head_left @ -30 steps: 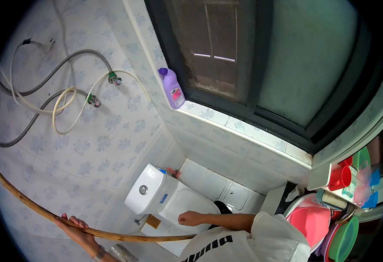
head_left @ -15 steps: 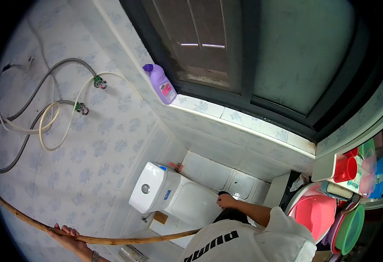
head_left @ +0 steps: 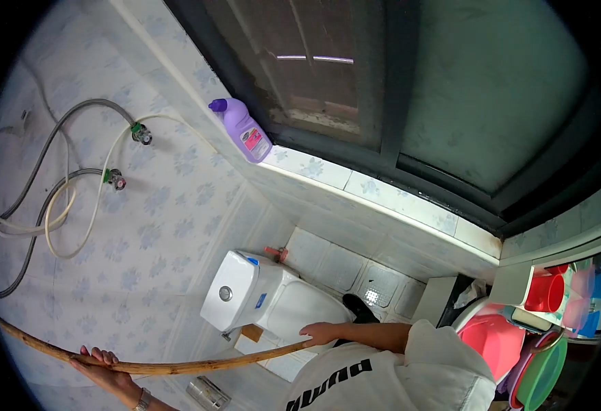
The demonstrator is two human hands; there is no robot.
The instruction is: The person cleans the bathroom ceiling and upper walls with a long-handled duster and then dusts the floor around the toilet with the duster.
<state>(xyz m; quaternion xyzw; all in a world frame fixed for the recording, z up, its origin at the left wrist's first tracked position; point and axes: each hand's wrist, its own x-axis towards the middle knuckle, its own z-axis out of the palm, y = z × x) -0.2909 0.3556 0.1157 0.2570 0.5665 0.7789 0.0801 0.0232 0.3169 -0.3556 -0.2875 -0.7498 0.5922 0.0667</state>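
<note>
Stick (head_left: pixel 191 368) of light brown wood, long and gently bowed, crosses the lower left of the view, in front of the flower-patterned wall and the toilet's near side. The left hand (head_left: pixel 106 374) is clamped around it, fingers curled over its upper side, with a watch (head_left: pixel 143 399) on the wrist. The right hand (head_left: pixel 320 333) is at its other visible end, beside the toilet seat lid (head_left: pixel 300 308); whether the fingers close on the wood, I cannot tell.

The white toilet tank (head_left: pixel 230 291) has a round flush button (head_left: pixel 226 293) on top. A purple bottle (head_left: pixel 243 131) leans on the window sill (head_left: pixel 382 196) against the dark window frame. On the wall, two grey braided hoses run to green-collared valves, with a pale thin tube (head_left: pixel 92 226) looped beside them. At right, a pink basin (head_left: pixel 493 340) and a green basin (head_left: pixel 545 373) lie close together, below a red cup (head_left: pixel 545 293).
</note>
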